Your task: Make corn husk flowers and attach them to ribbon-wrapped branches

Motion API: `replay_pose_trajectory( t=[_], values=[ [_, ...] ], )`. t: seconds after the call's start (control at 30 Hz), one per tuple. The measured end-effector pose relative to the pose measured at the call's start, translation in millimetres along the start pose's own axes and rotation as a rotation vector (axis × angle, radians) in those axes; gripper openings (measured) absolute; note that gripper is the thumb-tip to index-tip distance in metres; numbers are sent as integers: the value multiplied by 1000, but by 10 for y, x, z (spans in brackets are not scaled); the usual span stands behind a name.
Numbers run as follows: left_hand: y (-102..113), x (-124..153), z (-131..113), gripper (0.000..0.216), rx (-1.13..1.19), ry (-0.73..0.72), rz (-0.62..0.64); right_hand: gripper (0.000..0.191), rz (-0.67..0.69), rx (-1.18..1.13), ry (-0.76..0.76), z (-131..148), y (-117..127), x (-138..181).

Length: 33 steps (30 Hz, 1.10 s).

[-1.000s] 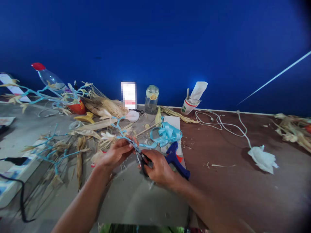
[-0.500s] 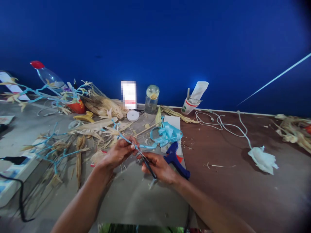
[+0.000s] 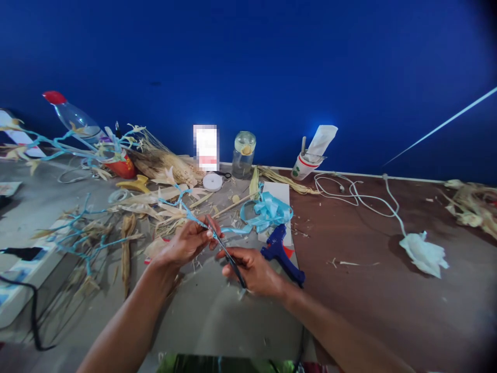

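Observation:
In the middle of the view my left hand (image 3: 191, 241) is closed, pinching the lower end of a branch wrapped in light-blue ribbon (image 3: 185, 206). Pale dried husk petals sit at the branch's upper tips. My right hand (image 3: 254, 272) is closed on a pair of scissors (image 3: 235, 270) with dark handles; its fingers partly hide them. The slim metal blades reach up to the left fingertips and lie against the wrapped stem there. Behind the right hand are a loose bundle of light-blue ribbon (image 3: 272, 211) and a blue glue gun (image 3: 280, 254).
Wrapped branches (image 3: 91, 248) and dried husks (image 3: 126, 248) spread over the left side, near a white power strip (image 3: 37, 280). At the back stand a lidded glass jar (image 3: 243, 160) and a white cup (image 3: 303, 167). A white cable (image 3: 373, 198) crosses the right side.
The branch tips have turned slightly upward and left, showing more of the blue stem. The scissor blades have come up steeper against the stem at the left fingertips.

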State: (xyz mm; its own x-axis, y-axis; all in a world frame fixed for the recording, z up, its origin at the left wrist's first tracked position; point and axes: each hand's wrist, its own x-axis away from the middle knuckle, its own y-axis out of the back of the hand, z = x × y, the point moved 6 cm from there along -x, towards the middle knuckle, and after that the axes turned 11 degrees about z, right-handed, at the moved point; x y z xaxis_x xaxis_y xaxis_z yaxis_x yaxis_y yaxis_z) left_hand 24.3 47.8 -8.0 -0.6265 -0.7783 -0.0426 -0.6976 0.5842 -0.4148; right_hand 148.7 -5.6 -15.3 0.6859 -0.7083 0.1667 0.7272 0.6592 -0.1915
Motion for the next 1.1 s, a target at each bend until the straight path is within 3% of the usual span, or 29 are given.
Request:
replay_pose_trajectory(
  t=[0.2, 0.33, 0.4, 0.53, 0.63, 0.77, 0.87, 0.93, 1.1],
  values=[
    [-62, -13, 118, 16, -154, 114, 101, 59, 64, -104, 4, 190, 31, 40],
    [-19, -30, 4, 12, -24, -39, 31, 66, 105, -65, 107, 344, 173, 96],
    [20, -27, -56, 11, 32, -84, -25, 62, 12, 55, 116, 322, 309, 97],
    [54, -17, -101, 10, 60, -82, -48, 53, -351, 562, -55, 192, 572, 99],
    [97, 7, -115, 10, 61, -84, -58, 55, -414, 828, -130, 187, 577, 110],
    [211, 30, -138, 10, 146, -117, -171, 44, -475, 920, -46, 397, 510, 245],
    [310, 31, -128, 12, 203, -134, -308, 37, -334, 948, -48, 510, 372, 336],
    [357, 30, -121, 11, 199, -146, -379, 32, -183, 1033, -136, 494, 261, 368],
    [354, 22, -112, 8, 119, -134, -410, 31, 79, 1270, -392, 306, 83, 330]
  ],
)
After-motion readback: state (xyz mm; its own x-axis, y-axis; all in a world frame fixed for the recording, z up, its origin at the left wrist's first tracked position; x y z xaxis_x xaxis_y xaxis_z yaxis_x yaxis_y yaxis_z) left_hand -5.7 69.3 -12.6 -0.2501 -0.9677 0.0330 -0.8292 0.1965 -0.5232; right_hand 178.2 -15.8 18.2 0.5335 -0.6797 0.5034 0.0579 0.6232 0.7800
